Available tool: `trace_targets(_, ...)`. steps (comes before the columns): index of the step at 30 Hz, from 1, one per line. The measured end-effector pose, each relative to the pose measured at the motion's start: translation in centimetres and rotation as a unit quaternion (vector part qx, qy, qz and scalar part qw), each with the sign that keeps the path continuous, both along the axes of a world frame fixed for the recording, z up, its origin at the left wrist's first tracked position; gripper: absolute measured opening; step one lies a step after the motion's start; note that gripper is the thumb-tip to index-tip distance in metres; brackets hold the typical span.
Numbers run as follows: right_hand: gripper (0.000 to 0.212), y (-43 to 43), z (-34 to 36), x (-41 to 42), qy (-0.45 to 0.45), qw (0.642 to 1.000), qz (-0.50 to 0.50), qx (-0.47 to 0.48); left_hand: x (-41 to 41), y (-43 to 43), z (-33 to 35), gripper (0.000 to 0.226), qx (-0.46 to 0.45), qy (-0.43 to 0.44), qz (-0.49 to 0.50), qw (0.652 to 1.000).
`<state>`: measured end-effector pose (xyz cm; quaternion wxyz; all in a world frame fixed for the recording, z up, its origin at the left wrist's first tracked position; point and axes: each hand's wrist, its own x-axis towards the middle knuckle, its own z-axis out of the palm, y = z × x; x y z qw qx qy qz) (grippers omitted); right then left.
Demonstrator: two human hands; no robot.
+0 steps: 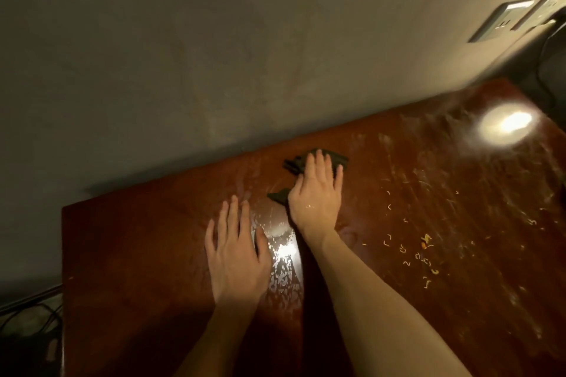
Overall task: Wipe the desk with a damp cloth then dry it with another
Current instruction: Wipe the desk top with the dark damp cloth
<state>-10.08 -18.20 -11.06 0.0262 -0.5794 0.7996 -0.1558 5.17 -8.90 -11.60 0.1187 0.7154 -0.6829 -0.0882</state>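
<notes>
Damp cloth is being pressed on the table by the flat right hand, left hand lying flat; wet-wiping is likely needing to reach the crumbs next.

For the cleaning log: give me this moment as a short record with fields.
desk: reddish-brown wood, against the wall
cloth: dark, crumpled, near the far edge
right hand: flat on the cloth, fingers straight
left hand: flat on the desk, holding nothing
wet patch: shiny streaks beside the left hand
crumbs: scattered on the right side, not yet wiped
</notes>
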Motion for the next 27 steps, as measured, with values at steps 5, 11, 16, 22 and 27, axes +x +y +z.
trace_targets(5,0.058,5.2,-0.1,0.6,-0.029,0.993,-0.113,0.010,-0.2,-0.3,0.5,0.068,0.028,-0.012,-0.004,1.000)
trace_targets(11,0.060,4.5,-0.1,-0.4,-0.001,0.994,0.109,0.030,-0.3,-0.5,0.6,0.068,0.022,-0.020,-0.011,1.000)
trace_targets(16,0.060,-0.8,0.3,-1.6,-0.001,0.999,-0.011,0.033,-0.2,-0.6,0.5,0.068,0.011,-0.011,-0.011,1.000)
trace_targets(22,0.059,1.3,0.2,-1.1,0.006,0.997,-0.068,0.027,-0.2,-0.8,1.1,0.065,0.012,-0.012,-0.001,1.000)
trace_targets(27,0.060,6.3,-0.1,-1.5,0.004,0.997,-0.041,0.058,-0.6,-1.0,1.4,0.064,0.024,-0.024,0.000,0.999)
